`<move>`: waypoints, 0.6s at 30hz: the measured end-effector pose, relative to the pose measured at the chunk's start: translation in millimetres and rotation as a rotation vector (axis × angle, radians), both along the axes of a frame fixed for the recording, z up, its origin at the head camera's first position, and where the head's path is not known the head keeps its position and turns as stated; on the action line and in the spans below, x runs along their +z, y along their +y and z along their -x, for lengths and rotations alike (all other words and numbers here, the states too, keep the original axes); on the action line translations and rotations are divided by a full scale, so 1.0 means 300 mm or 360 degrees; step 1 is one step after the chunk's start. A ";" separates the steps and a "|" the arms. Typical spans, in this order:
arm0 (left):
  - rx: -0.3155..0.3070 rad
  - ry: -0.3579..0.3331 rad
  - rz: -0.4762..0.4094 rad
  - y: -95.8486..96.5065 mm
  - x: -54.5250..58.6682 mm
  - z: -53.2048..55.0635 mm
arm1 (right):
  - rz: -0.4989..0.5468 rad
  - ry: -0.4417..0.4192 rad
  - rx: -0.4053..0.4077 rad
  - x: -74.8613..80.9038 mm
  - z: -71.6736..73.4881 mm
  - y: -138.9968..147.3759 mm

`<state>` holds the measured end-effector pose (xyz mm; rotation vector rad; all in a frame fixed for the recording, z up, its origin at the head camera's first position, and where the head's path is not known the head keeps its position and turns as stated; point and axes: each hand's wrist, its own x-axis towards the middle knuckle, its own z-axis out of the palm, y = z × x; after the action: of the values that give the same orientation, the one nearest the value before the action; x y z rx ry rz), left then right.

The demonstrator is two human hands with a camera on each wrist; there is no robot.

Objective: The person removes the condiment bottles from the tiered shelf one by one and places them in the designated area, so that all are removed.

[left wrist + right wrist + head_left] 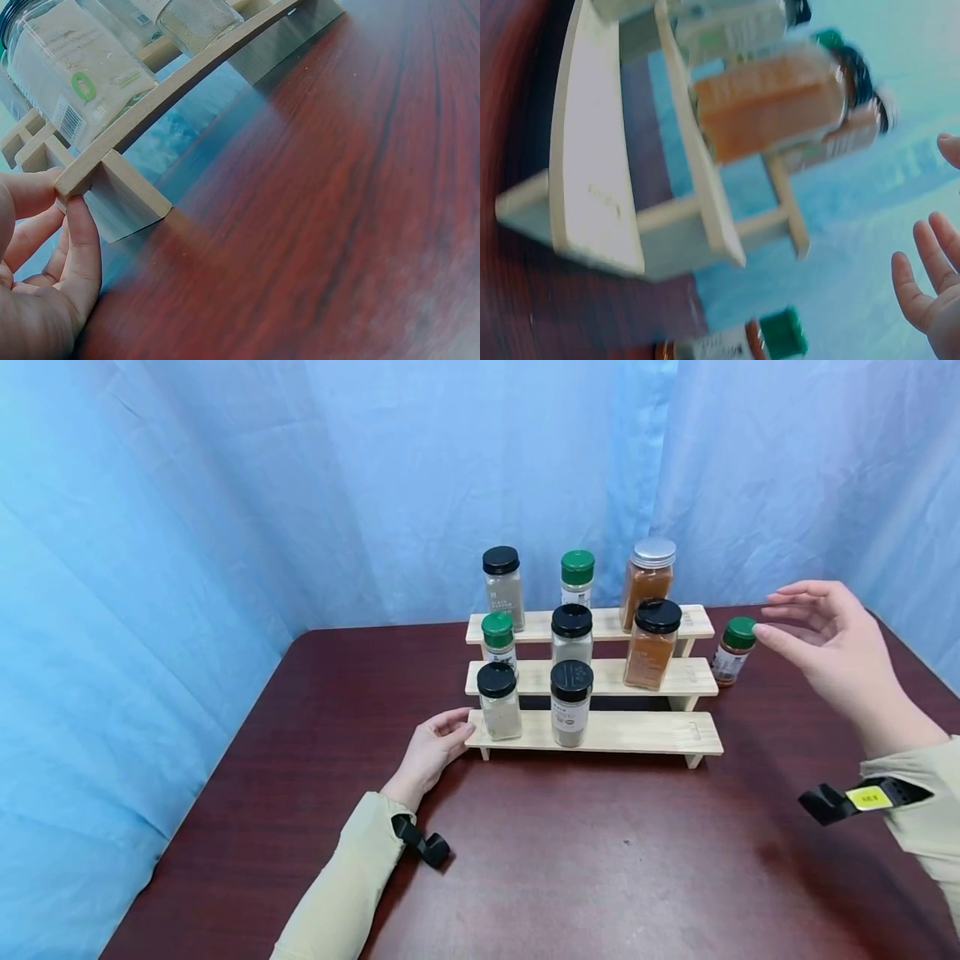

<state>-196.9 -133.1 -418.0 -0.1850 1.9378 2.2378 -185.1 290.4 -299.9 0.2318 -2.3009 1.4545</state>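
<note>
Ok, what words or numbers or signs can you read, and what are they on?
"PEPPER", with what looks like "BLACK" above it: the black-lidded jar at the left of the back shelf.
A green ring sign and a barcode, no readable digits: the front left jar.
Too small or blurred to read: the other labels, the yellow tag.

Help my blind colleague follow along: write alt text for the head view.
A person's left hand pinches the lowest tier of a wooden rack holding eight jars; the right hand hovers beside a green-capped jar on the dark red table.
</note>
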 end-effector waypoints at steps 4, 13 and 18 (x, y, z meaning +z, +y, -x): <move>-0.0001 -0.0004 0.0020 0.000 0.002 -0.003 | 0.0187 0.0112 0.0199 0.018 -0.036 -0.046; 0.0009 -0.0020 0.0024 -0.001 0.002 -0.004 | 0.0642 0.0316 0.0659 -0.012 -0.085 -0.171; 0.0007 -0.0035 0.0018 -0.001 0.001 -0.002 | 0.0451 0.0251 0.0641 -0.034 -0.101 -0.232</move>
<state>-196.4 -133.3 -417.6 -0.2147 1.9415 2.2182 -154.8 220.7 -310.1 0.7300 -1.9673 1.8580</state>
